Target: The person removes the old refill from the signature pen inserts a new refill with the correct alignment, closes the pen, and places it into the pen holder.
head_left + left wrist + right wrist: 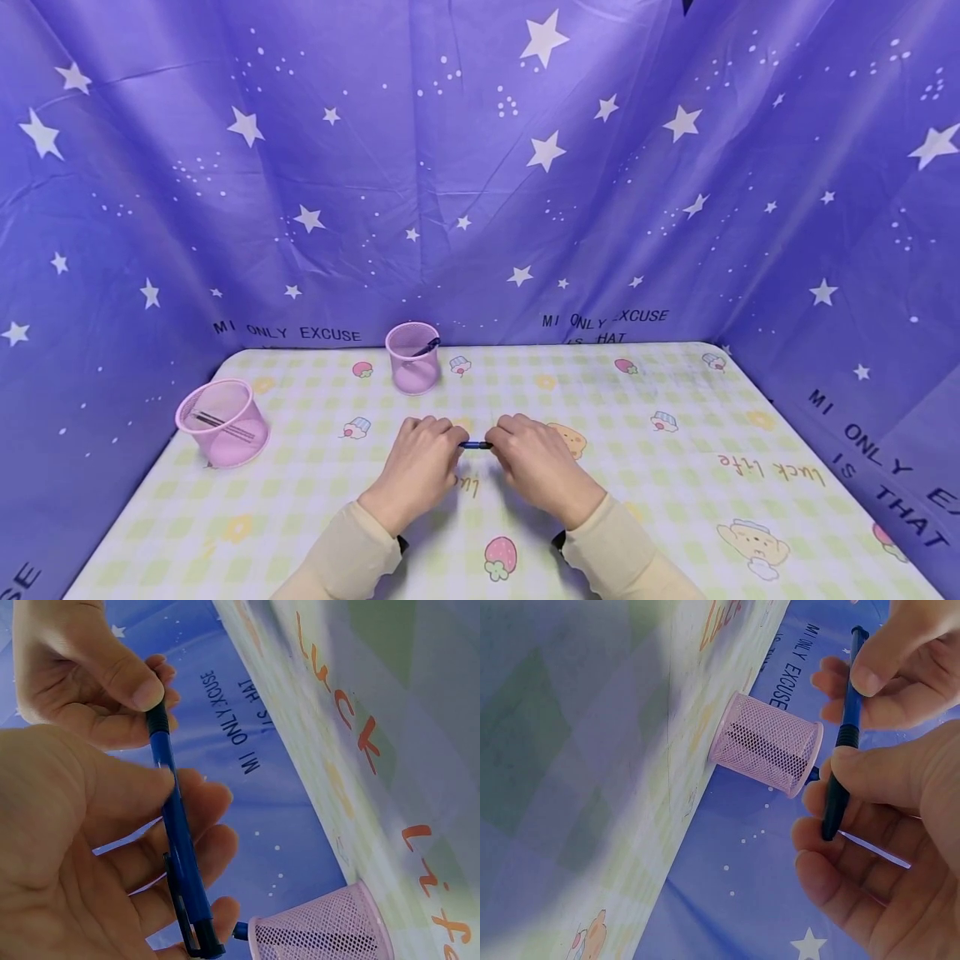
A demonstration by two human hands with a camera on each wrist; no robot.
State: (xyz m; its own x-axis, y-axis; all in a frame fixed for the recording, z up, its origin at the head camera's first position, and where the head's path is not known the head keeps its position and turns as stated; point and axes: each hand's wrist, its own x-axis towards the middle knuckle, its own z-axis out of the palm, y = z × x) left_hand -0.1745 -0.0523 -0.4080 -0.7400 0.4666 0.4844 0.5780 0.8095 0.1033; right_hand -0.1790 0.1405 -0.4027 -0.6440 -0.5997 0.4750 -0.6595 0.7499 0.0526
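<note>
Both hands hold one blue ballpoint pen point(475, 445) over the middle of the table. My left hand point(422, 462) pinches its blue barrel between thumb and fingers; in the left wrist view the pen point(182, 847) shows a dark clip and a dark end cap. The right hand point(542, 460) pinches the black grip section near the tip, and in the right wrist view the pen's dark cone point(835, 814) lies along those fingers. Beyond the hands stands a pink mesh pen cup point(415, 371) with a dark pen point(429, 347) leaning in it.
A second pink mesh cup point(234, 442), holding several thin dark sticks point(225, 425), is at the table's left side. The checked tablecloth point(675, 533) has printed cakes and strawberries. Purple star-patterned curtains point(480, 192) enclose the table at the back and sides.
</note>
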